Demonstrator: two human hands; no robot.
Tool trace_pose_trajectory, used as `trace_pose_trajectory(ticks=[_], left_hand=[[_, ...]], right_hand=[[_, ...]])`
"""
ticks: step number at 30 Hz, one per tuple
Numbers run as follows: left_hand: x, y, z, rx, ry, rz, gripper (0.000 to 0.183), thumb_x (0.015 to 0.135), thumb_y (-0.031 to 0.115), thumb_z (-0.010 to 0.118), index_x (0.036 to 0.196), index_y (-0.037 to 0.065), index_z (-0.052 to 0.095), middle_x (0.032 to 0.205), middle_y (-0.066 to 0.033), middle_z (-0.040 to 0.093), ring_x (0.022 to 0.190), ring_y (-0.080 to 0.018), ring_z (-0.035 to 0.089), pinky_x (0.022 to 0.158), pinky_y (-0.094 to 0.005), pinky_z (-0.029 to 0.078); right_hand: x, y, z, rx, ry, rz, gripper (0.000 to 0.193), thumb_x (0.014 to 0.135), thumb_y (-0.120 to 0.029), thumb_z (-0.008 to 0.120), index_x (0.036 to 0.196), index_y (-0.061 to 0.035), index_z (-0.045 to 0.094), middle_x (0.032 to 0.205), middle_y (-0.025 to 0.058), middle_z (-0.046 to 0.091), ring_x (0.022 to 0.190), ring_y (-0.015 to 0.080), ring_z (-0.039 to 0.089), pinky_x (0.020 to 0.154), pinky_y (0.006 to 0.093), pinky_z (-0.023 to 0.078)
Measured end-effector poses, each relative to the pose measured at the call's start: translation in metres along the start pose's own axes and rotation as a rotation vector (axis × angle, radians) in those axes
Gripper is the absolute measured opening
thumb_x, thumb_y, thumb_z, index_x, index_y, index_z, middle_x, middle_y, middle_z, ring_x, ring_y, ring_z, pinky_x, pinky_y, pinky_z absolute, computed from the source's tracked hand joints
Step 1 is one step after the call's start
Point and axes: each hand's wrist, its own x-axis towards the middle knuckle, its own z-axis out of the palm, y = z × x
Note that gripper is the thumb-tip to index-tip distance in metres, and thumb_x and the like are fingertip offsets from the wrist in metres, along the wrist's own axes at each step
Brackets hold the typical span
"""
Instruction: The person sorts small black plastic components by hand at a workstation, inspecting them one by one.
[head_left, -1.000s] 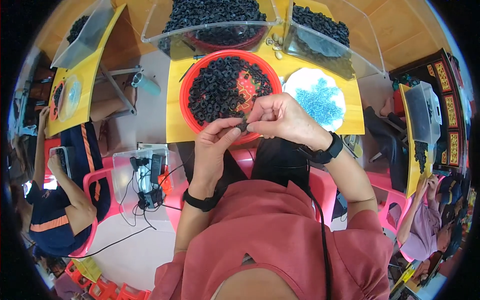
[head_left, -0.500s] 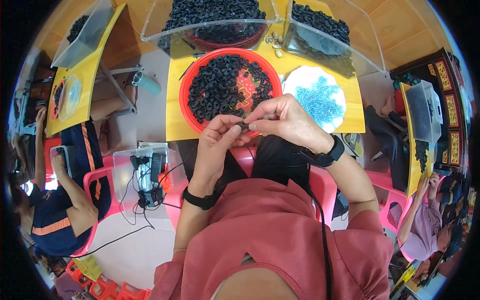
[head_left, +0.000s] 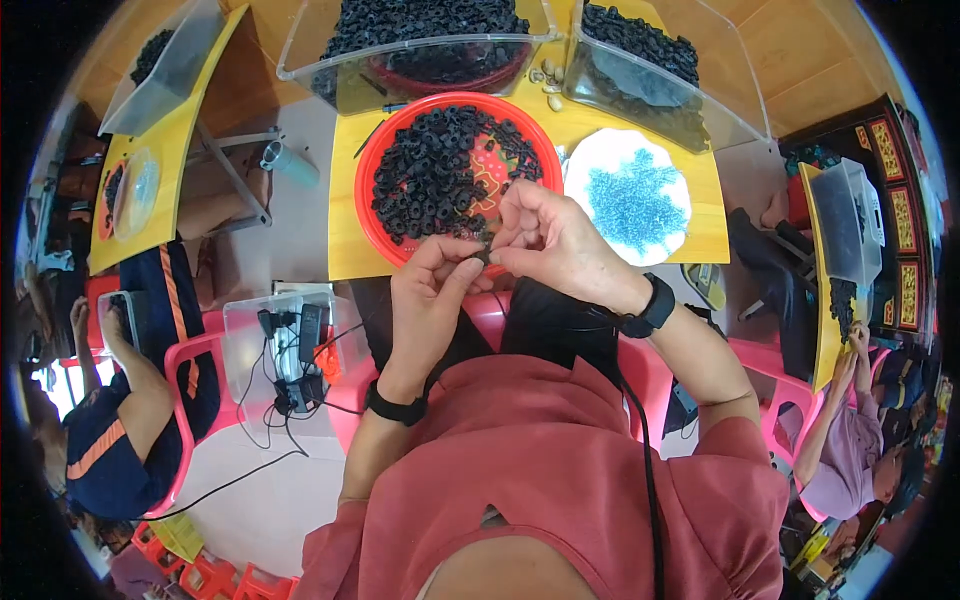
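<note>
My left hand (head_left: 432,290) pinches a small dark part (head_left: 484,257) between thumb and fingertips, above the near rim of the red tray. My right hand (head_left: 556,243) meets it from the other side, thumb and forefinger closed at the same part; whether a smaller piece sits between them is hidden. Behind both hands lies the round red tray (head_left: 366,212), heaped with small black ring-shaped parts (head_left: 425,170). To the right of the tray stands a white plate (head_left: 582,166) with a spread of small blue pieces (head_left: 640,205).
Clear bins (head_left: 345,92) of black parts stand at the table's back. Several shell-like pieces (head_left: 553,88) lie between them. A plastic box (head_left: 240,330) with cables is at my left. Co-workers sit at yellow tables (head_left: 165,215) on both sides.
My right hand has tilted more upright, its fingers curling in at the part. My left hand stays almost in place. The co-worker on the left has shifted an arm.
</note>
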Motion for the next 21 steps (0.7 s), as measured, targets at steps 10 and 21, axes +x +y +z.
trace_pose_trajectory(ticks=[10,21], left_hand=[[-0.001,0.004,0.002,0.048,-0.053,0.031,0.011,0.089,0.000,0.055,0.100,-0.003,0.057,0.086,-0.0067,0.065,0.073,-0.0103,0.063,0.066,-0.0215,0.050],[-0.010,0.016,0.001,-0.020,-0.180,0.047,0.013,0.089,-0.003,0.054,0.101,-0.003,0.057,0.085,-0.0066,0.064,0.076,-0.0101,0.062,0.068,-0.0212,0.050]], right_hand=[[-0.003,-0.010,-0.006,0.089,-0.043,0.043,0.024,0.078,0.008,0.062,0.086,-0.0056,0.044,0.079,0.0026,0.061,0.070,0.0058,0.059,0.060,0.0188,0.047],[-0.012,-0.010,-0.016,0.261,-0.155,0.116,0.025,0.077,0.006,0.067,0.094,-0.0028,0.051,0.076,0.0068,0.066,0.063,0.0092,0.061,0.058,0.0197,0.047]])
